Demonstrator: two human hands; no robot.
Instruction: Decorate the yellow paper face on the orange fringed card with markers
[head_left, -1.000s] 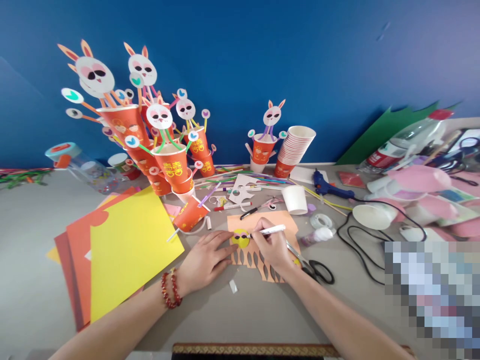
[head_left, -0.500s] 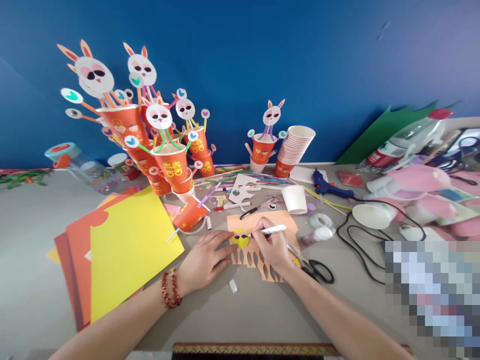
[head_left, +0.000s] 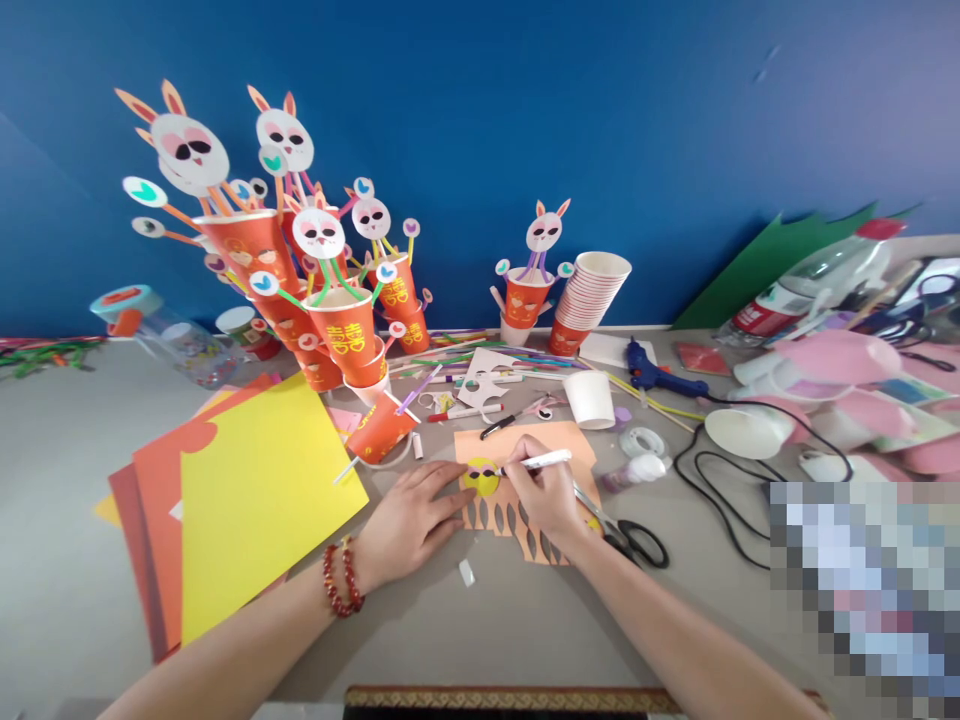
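Observation:
My right hand (head_left: 541,492) grips a white pen (head_left: 546,460), its tip touching a small yellow paper circle (head_left: 481,477) with dark eyes drawn on it. The circle lies on an orange paper sheet (head_left: 559,440) with leaf-shaped cut-outs along its near edge. My left hand (head_left: 411,518) rests flat on the table, fingertips pressing beside the circle's left edge. A red bead bracelet (head_left: 341,577) sits on my left wrist.
Black-handled scissors (head_left: 630,540) lie just right of my right hand. Yellow and orange card sheets (head_left: 251,500) lie at the left. Orange cups with paper rabbits (head_left: 337,310), a cup stack (head_left: 589,295), a blue glue gun (head_left: 652,375) with cable, tape (head_left: 642,441) and white cups stand behind.

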